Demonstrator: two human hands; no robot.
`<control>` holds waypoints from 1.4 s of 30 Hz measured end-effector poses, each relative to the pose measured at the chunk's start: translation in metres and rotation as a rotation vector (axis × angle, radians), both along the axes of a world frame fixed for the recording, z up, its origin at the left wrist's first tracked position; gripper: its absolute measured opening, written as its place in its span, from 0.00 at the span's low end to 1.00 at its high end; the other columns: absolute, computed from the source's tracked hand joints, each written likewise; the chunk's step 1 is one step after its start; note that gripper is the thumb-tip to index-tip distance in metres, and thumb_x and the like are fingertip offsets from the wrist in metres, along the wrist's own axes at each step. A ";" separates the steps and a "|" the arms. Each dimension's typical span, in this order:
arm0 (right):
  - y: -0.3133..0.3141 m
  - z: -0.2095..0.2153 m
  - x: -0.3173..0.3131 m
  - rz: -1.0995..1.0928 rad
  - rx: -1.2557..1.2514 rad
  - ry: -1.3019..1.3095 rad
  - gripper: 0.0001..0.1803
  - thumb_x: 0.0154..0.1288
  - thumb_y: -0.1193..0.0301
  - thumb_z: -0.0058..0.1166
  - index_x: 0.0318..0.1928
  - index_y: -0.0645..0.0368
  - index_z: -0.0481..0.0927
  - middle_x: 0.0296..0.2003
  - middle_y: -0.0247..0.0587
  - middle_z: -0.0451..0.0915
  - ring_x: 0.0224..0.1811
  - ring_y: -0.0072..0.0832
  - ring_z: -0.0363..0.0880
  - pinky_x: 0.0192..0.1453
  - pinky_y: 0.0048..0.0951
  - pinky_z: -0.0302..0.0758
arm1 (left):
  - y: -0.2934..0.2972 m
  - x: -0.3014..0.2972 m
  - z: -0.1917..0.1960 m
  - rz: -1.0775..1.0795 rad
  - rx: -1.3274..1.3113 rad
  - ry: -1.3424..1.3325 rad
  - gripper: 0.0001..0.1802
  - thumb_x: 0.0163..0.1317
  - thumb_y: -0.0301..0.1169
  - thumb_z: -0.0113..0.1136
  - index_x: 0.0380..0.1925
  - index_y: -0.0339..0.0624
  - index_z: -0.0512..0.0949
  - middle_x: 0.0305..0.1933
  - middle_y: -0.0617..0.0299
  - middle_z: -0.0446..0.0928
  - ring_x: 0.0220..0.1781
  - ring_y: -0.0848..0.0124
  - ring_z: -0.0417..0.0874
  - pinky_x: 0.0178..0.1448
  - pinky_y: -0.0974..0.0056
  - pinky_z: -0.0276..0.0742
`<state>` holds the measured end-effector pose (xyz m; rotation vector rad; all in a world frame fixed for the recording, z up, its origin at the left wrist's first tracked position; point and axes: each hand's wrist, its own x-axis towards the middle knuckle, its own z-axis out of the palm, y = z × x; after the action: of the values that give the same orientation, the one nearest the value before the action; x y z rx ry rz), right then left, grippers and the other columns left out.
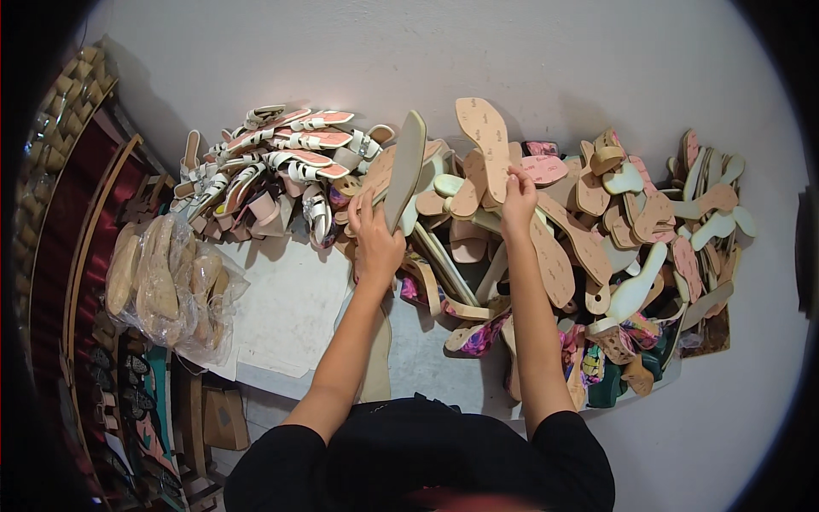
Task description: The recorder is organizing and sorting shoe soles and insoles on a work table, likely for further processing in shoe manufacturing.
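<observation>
My left hand [376, 237] is closed on the lower part of a grey-beige shoe sole [409, 162], which stands up on edge, tilted slightly right. To the right, my right hand [519, 203] pinches the edge of a tan insole [483, 132] with small printed marks, held upright with its broad end at the top. Both hands are over a heap of loose insoles [553, 260] in tan, pink and pale green. Part of a tan insole [375, 177] shows behind the left hand's sole. My right fingertips partly hide the insole's edge.
White strappy sandals [299, 141] are piled at the back left. A clear plastic bag of beige soles [166, 277] lies on the table's left, beside white paper [277, 316]. Floral-patterned pieces [482, 334] lie near the front right. Shelves of footwear [136, 384] line the far left.
</observation>
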<state>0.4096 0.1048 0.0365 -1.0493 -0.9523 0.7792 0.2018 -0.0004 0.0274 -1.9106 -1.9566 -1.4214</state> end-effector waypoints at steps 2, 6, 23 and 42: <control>0.001 -0.004 -0.018 0.013 -0.001 -0.002 0.09 0.63 0.75 0.43 0.42 0.64 0.74 0.35 0.35 0.74 0.36 0.20 0.69 0.43 0.22 0.67 | -0.002 -0.006 -0.012 -0.055 0.028 -0.025 0.22 0.38 0.20 0.47 0.39 0.29 0.73 0.57 0.44 0.61 0.61 0.47 0.55 0.65 0.50 0.49; -0.001 -0.002 -0.041 0.144 0.040 -0.068 0.16 0.63 0.73 0.44 0.51 0.64 0.68 0.43 0.41 0.72 0.43 0.22 0.69 0.46 0.25 0.68 | -0.008 -0.021 -0.041 -0.197 -0.058 -0.191 0.22 0.39 0.21 0.50 0.40 0.29 0.74 0.57 0.46 0.64 0.61 0.49 0.58 0.65 0.54 0.53; 0.078 0.010 0.097 -0.099 -0.599 -0.916 0.19 0.52 0.70 0.46 0.41 0.74 0.69 0.44 0.66 0.72 0.48 0.53 0.72 0.50 0.41 0.70 | 0.000 -0.011 -0.009 -0.415 -0.207 -0.845 0.16 0.53 0.27 0.49 0.42 0.33 0.65 0.30 0.56 0.74 0.26 0.69 0.78 0.32 0.68 0.74; 0.079 0.094 0.061 -0.614 0.459 -0.517 0.10 0.50 0.75 0.53 0.33 0.69 0.74 0.33 0.46 0.73 0.32 0.36 0.75 0.39 0.33 0.73 | -0.013 0.010 -0.001 -0.989 -0.545 -1.451 0.31 0.67 0.49 0.22 0.51 0.33 0.63 0.45 0.47 0.72 0.41 0.62 0.79 0.42 0.60 0.78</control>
<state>0.4709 0.1835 0.1309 -1.0618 -1.0868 -0.2295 0.2121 -0.0134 0.0268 -2.5156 -1.7035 -3.6636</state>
